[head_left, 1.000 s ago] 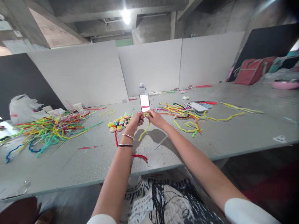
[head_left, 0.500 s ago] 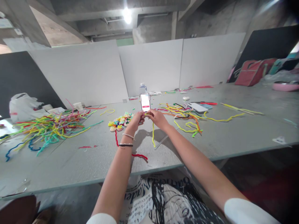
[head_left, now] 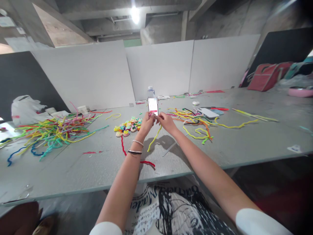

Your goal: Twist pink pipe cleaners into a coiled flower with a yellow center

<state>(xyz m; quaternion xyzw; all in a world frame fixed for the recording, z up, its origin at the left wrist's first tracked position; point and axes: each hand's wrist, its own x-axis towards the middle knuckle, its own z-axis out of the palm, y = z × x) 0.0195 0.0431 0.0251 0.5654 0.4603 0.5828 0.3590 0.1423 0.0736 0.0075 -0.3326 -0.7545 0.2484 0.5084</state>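
My left hand (head_left: 147, 123) and my right hand (head_left: 166, 121) meet above the grey table (head_left: 232, 143), both pinching the top of a yellow pipe cleaner (head_left: 154, 139) whose loose end hangs down toward the table. A bit of pink shows at my left fingertips. Just behind my hands a phone (head_left: 153, 106) stands upright with its screen lit. Left of my hands lies a cluster of small colourful pipe-cleaner flowers (head_left: 127, 126). A red pipe cleaner (head_left: 123, 147) lies under my left forearm.
A large pile of mixed-colour pipe cleaners (head_left: 52, 132) covers the table's left side, a smaller tangle (head_left: 195, 122) lies to the right. A white plastic bag (head_left: 24, 110) sits far left, a red bag (head_left: 265, 76) far right. White panels (head_left: 158, 68) wall the back.
My hands have shifted slightly up and together. The hanging end of the yellow pipe cleaner swung from straight down to slanting down-left.
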